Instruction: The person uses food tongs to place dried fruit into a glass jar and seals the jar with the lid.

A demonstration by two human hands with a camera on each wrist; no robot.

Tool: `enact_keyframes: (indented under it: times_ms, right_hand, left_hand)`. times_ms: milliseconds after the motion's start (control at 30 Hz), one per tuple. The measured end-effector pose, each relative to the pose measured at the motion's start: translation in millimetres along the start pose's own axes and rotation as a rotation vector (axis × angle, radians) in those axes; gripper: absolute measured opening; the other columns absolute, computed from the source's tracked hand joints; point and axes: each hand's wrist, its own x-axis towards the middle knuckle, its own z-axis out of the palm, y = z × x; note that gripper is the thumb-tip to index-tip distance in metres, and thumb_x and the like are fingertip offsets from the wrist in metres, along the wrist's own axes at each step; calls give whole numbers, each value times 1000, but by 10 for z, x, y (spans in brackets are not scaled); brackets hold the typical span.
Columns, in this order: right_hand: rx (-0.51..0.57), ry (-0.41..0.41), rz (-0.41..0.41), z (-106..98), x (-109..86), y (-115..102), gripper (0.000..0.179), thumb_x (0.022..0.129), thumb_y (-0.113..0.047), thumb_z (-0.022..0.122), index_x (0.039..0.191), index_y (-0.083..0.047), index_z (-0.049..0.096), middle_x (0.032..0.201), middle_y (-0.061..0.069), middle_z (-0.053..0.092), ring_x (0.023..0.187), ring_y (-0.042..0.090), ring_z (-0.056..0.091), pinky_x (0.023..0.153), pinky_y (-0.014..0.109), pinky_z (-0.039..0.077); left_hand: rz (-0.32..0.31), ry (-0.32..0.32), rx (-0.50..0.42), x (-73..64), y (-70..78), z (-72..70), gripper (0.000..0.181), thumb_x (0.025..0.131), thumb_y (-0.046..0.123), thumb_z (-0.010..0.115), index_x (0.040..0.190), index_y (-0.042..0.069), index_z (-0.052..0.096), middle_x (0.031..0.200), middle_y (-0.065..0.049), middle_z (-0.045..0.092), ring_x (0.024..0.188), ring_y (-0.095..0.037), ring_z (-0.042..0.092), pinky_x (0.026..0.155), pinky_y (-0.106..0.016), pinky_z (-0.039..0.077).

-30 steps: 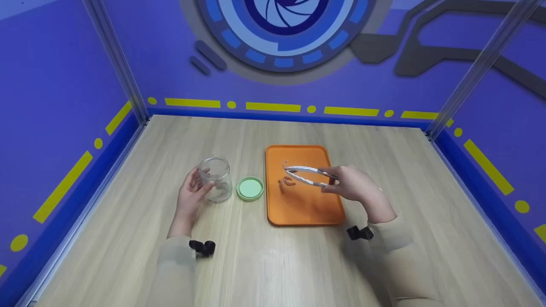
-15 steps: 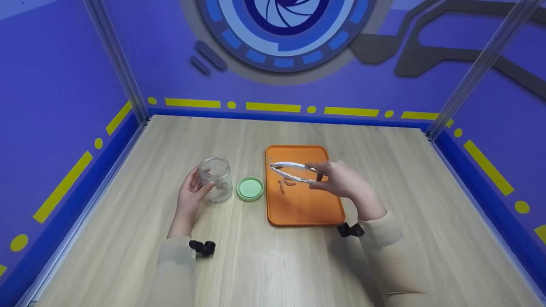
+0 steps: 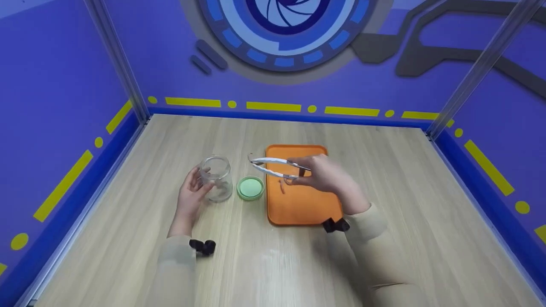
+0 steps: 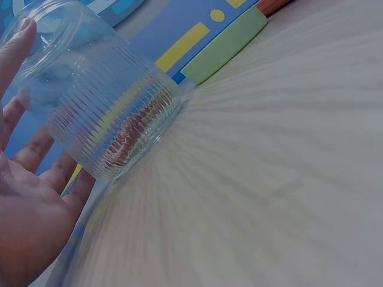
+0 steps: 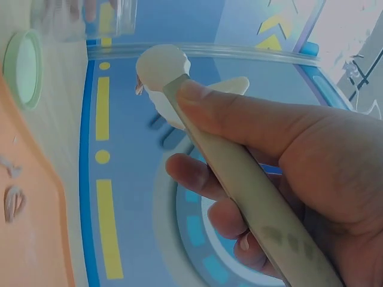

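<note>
My left hand (image 3: 192, 198) grips a clear glass jar (image 3: 219, 192), which stands upright on the table with its mouth uncovered. In the left wrist view, small brown pieces (image 4: 134, 133) lie at the bottom of the ribbed jar. My right hand (image 3: 326, 175) holds metal tongs with white tips (image 3: 271, 160), thumb on one arm and fingers on the other. A thin brown strip (image 5: 139, 85) hangs from the tips, which are above the table between tray and jar. Several similar brown strips (image 3: 282, 186) lie on the orange tray (image 3: 305, 211), partly behind the tongs.
A round green lid (image 3: 251, 188) lies on the wooden table (image 3: 251, 256) between jar and tray. Blue printed walls (image 3: 273, 91) with metal corner posts (image 3: 115, 55) enclose the table at the back and both sides.
My right hand has moved left with the tongs and the brown strip, from over the tray to past its left edge. My left hand and the jar have stayed in place.
</note>
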Motion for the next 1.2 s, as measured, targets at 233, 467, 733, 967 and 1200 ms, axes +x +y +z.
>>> enact_keyframes:
  times_ms: [233,467,733,967,1200]
  right_hand:
    - [15,4,18,27,93,-123,55,89,-26,83,140,-20,65,107,0,77,68,11,62,58,25,52]
    - [3,-34,19,45,225,-258,54,89,-28,82,140,-20,65,90,-2,78,63,9,66,56,24,53]
    - [-23,-55,-11,79,389,-405,53,91,-29,81,141,-22,64,90,-2,77,63,9,64,58,25,53]
    - [-45,-63,-23,157,496,-504,54,90,-29,81,141,-24,64,96,-1,76,71,12,63,62,24,55]
    - [-35,-89,-4,208,572,-570,55,90,-28,82,142,-26,63,100,0,76,75,15,65,63,23,58]
  left_hand:
    - [-7,5,-14,1,0,0,74,96,10,72,158,17,34,159,-7,46,147,-20,43,109,-17,49]
    - [-1,6,-19,12,-1,2,75,96,9,72,159,16,33,161,-7,44,148,-21,42,107,-16,50]
    - [15,-1,52,18,4,0,73,97,11,72,159,15,34,160,-7,46,148,-21,42,119,-27,43]
    - [6,-6,67,7,18,-4,74,96,16,73,159,17,33,161,-7,44,150,-23,40,127,-41,36]
    - [-10,-7,73,1,3,-23,75,96,19,73,159,19,33,161,-4,44,150,-21,40,126,-39,38]
